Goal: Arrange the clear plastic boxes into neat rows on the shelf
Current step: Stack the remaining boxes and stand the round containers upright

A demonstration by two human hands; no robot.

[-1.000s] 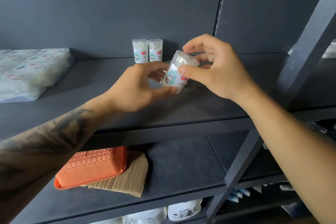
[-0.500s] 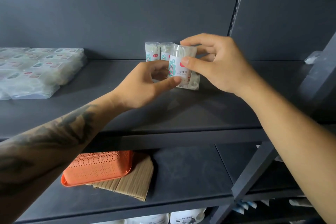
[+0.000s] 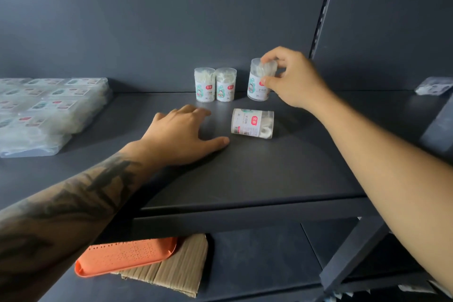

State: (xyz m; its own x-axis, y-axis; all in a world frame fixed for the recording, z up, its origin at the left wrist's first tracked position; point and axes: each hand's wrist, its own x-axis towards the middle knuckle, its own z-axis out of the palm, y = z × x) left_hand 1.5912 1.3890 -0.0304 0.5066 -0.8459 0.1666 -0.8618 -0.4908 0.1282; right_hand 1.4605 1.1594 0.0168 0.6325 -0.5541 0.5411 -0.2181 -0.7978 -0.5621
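Observation:
Two clear plastic boxes (image 3: 204, 84) (image 3: 226, 84) stand upright side by side at the back of the dark shelf (image 3: 269, 174). A third box (image 3: 255, 86) stands upright to their right; my right hand (image 3: 291, 78) grips its top between thumb and fingers. A fourth box (image 3: 252, 123) lies on its side in front of them. My left hand (image 3: 182, 133) rests flat on the shelf with fingers spread, just left of the lying box, holding nothing.
A stack of flat clear wrapped packs (image 3: 46, 113) fills the shelf's left end. Another clear pack (image 3: 435, 86) sits at the far right. On the lower shelf lie an orange perforated tray (image 3: 127, 256) and corrugated cardboard (image 3: 171, 274). A diagonal brace (image 3: 353, 255) crosses at lower right.
Both hands held boxes together in mid-air; now my right hand has carried one to the back row, another lies on the shelf, and my left hand has dropped flat.

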